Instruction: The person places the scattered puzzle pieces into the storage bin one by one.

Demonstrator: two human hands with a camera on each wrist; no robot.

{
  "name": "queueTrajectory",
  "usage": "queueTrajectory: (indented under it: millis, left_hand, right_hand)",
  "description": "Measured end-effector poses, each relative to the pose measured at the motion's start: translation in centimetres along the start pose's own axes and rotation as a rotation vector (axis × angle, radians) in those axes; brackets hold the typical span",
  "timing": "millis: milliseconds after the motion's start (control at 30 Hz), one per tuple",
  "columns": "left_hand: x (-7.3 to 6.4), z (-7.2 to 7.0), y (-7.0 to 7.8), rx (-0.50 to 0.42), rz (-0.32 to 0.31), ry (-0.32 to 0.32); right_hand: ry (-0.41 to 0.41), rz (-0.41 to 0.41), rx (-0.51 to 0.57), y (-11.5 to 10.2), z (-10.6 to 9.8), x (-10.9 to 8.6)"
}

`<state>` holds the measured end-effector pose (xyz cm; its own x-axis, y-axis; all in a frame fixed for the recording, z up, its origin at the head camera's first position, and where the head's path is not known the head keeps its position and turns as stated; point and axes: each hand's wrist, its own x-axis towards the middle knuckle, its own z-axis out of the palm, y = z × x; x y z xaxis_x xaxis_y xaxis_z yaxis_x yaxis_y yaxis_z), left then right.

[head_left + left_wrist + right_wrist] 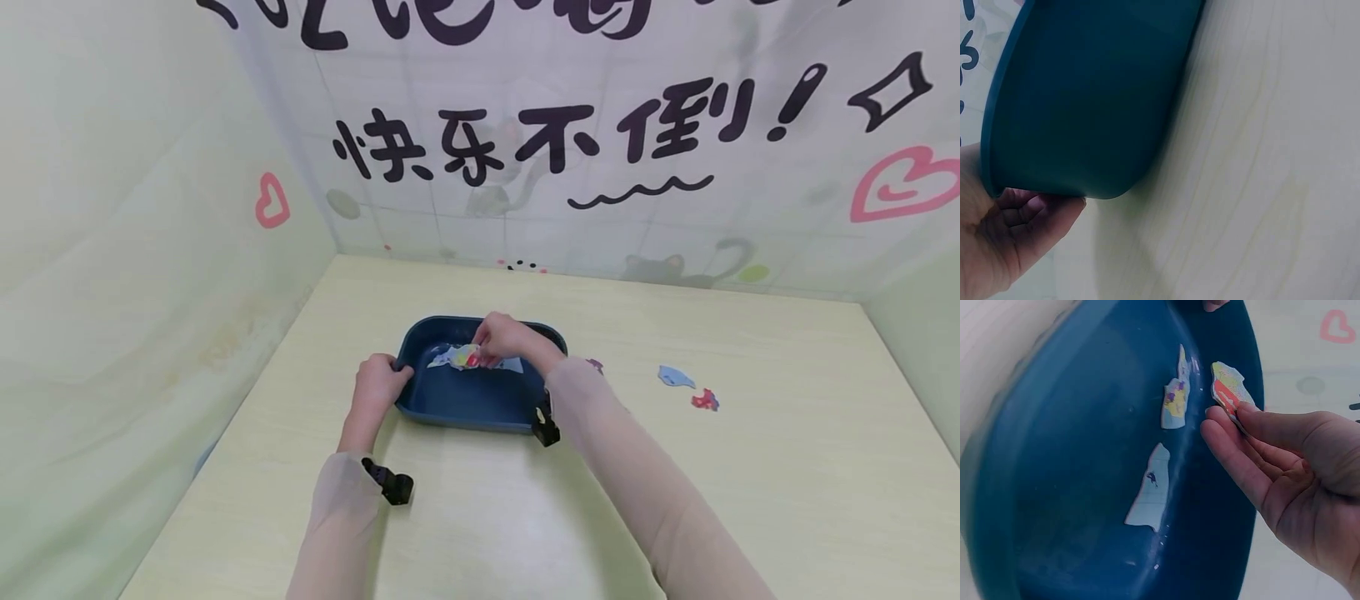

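Note:
A dark blue plastic tub [468, 408] stands on the pale table. My left hand [377, 385] grips its left end, the thumb over the rim and the fingers on the outer wall. Above the inside of the tub, my right hand [1300, 462] pinches a flat, irregular puzzle-like piece [1229, 381] printed in red and yellow-green. Two more pieces lie on the tub floor in the right wrist view: one yellow and purple [1174, 406], the other pale blue with a small dark mark [1152, 494].
Right of the tub, a light blue piece [676, 377] and a red piece [705, 401] lie on the table. A purplish piece [595, 365] shows partly behind the right sleeve. A printed curtain [465, 225] hangs along the table's back edge.

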<state>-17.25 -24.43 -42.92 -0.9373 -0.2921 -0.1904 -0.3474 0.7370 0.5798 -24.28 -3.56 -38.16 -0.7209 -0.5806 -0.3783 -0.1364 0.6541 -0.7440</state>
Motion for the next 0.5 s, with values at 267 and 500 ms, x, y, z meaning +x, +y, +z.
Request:
queueTrajectory:
  millis: [267, 500]
  left_hand:
    - [0.1, 0.0, -0.1, -0.005, -0.006, 0.001]
    - [-0.1, -0.1, -0.1, -0.011, 0.003, 0.007]
  right_hand:
    - [-0.061, 0.027, 0.021, -0.4, 1.1, 1.1]
    - [-0.116, 0.060, 0.022, -0.6, 2.2, 2.0]
